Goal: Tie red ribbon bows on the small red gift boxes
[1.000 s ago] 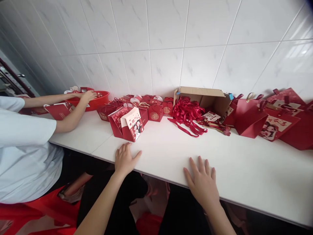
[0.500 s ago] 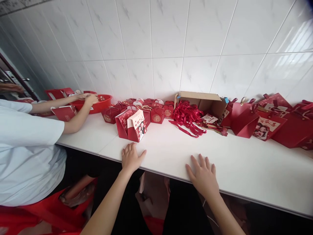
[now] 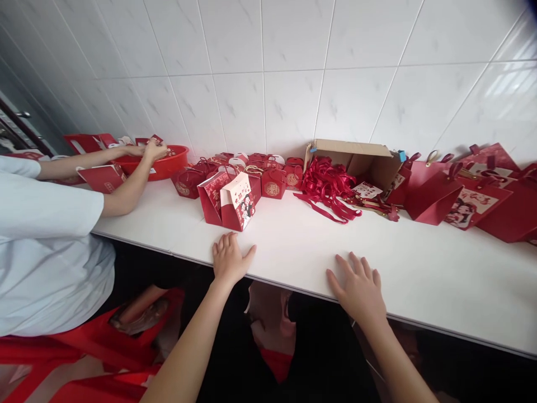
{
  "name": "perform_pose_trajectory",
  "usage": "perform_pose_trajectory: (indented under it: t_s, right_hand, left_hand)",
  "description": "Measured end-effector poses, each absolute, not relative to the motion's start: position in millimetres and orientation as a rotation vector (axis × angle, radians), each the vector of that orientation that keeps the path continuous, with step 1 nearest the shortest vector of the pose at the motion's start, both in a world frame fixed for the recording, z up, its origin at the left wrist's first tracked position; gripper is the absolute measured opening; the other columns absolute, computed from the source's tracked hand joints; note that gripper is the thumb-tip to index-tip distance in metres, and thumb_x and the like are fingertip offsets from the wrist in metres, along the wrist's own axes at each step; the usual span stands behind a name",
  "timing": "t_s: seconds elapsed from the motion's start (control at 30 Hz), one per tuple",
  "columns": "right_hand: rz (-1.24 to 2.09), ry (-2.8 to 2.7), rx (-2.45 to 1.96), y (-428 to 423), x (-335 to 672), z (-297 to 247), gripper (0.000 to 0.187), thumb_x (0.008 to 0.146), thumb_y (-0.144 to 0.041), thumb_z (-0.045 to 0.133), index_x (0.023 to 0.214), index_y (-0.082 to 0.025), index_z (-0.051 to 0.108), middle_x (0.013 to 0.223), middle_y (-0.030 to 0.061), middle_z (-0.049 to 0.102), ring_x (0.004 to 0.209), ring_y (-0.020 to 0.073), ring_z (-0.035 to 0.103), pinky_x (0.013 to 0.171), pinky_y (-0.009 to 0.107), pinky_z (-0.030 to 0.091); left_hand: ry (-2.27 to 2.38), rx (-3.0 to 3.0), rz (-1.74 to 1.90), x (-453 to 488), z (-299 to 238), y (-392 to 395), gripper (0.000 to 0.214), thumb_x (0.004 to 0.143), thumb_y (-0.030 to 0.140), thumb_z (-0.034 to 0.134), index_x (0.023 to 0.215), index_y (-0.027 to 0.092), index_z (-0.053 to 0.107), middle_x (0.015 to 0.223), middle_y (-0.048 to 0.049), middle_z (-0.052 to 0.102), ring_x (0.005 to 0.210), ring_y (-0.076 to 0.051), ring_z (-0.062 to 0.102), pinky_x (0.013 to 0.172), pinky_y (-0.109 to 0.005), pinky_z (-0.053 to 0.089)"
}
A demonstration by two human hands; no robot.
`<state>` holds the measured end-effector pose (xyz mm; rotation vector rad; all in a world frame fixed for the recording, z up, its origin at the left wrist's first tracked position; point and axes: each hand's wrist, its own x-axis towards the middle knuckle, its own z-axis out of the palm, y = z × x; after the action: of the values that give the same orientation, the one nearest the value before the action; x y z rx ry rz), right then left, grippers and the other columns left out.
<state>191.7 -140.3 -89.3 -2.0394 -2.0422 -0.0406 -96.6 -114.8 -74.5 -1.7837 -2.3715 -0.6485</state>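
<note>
My left hand (image 3: 230, 258) lies flat near the front edge of the white table (image 3: 289, 246), fingers spread and holding nothing. Just beyond its fingertips stand two red gift boxes, the nearer one a red and cream box (image 3: 239, 202) with a printed couple on its front. Farther right, my right hand (image 3: 359, 285) rests palm down on the tabletop, its fingers apart and bare. Beyond it lies a heap of red ribbons (image 3: 327, 182), spilling out of a cardboard box (image 3: 354, 148) tipped on its side.
Small red boxes (image 3: 274, 183) crowd along the tiled wall. Red gift bags (image 3: 432, 187) stand at the right. On the left, a person in a white shirt (image 3: 50, 207) works with both hands over a red basin (image 3: 174, 162). Red stools (image 3: 96, 386) stand below.
The view has tilted and shifted slightly, so the tabletop things sit higher in the picture. My hands stay resting on the table. The co-worker's hands have lifted a small red item above the basin.
</note>
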Motion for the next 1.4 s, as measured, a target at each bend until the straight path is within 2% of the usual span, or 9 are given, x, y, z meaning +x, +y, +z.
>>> perform_pose_trajectory:
  t_s: [0.27,0.4,0.5,0.57,0.63,1.07,1.4]
  right_hand:
    - [-0.036,-2.044,-2.029,-139.2,190.8,-89.2,0.055,0.088,-0.050,0.036,0.133,-0.022,0.050,0.144,0.0104,0.039,0.135,0.0350,0.027,0.106,0.052,0.023]
    - [-0.082,-2.037,-2.027,-138.6,189.9,-90.7,0.054,0.088,-0.049,0.036,0.132,-0.022,0.050,0.143,0.0100,0.040,0.135,0.0338,0.028,0.106,0.052,0.025]
    - [-0.133,-2.037,-2.017,-136.8,189.4,-94.5,0.053,0.088,-0.049,0.037,0.130,-0.022,0.052,0.142,0.0100,0.042,0.133,0.0337,0.031,0.105,0.052,0.027]
    - [-0.167,-2.043,-2.003,-135.2,189.3,-98.5,0.052,0.087,-0.048,0.038,0.129,-0.022,0.053,0.141,0.0097,0.044,0.133,0.0339,0.033,0.104,0.052,0.028]
    - [-0.197,-2.044,-1.986,-133.7,189.7,-103.1,0.051,0.087,-0.048,0.040,0.129,-0.023,0.054,0.140,0.0086,0.045,0.132,0.0337,0.034,0.104,0.052,0.030]
    - [-0.290,-2.050,-1.885,-127.1,192.7,-113.4,0.050,0.087,-0.051,0.041,0.129,-0.026,0.053,0.139,0.0056,0.048,0.131,0.0339,0.037,0.101,0.055,0.037]
    - [-0.158,-2.067,-1.943,-127.9,190.6,-100.5,0.052,0.088,-0.050,0.038,0.130,-0.024,0.054,0.141,0.0077,0.045,0.133,0.0374,0.033,0.103,0.058,0.032]
  left_hand:
    - [-2.355,-1.787,-0.660,-97.3,-74.4,-115.5,0.059,0.083,0.047,0.043,0.127,0.007,0.041,0.134,-0.0206,0.048,0.131,-0.036,0.034,0.107,-0.052,0.022]
    - [-2.337,-1.867,-0.607,-101.6,-74.7,-118.4,0.063,0.086,0.045,0.040,0.132,0.002,0.037,0.139,-0.0233,0.043,0.134,-0.038,0.029,0.108,-0.056,0.019]
    - [-2.198,-2.160,-0.540,-110.0,-75.4,-123.4,0.061,0.090,0.044,0.034,0.140,0.010,0.030,0.146,-0.0176,0.037,0.138,-0.034,0.025,0.108,-0.061,0.012]
    - [-2.079,-2.331,-0.513,-116.1,-76.5,-126.3,0.056,0.091,0.045,0.031,0.141,0.019,0.031,0.148,-0.0110,0.035,0.138,-0.031,0.025,0.108,-0.063,0.009]
    - [-2.024,-2.383,-0.502,-120.7,-78.3,-128.0,0.053,0.092,0.046,0.031,0.140,0.024,0.036,0.148,-0.0078,0.035,0.138,-0.031,0.025,0.108,-0.063,0.008]
    - [-1.959,-2.240,-0.433,-125.4,-89.2,-120.1,0.049,0.091,0.039,0.034,0.136,0.024,0.043,0.145,-0.0052,0.040,0.135,-0.030,0.034,0.106,-0.063,0.017]
    - [-2.010,-2.197,-0.532,-122.3,-86.5,-118.7,0.046,0.088,0.041,0.039,0.131,0.027,0.047,0.141,-0.0053,0.046,0.133,-0.029,0.036,0.107,-0.060,0.016]
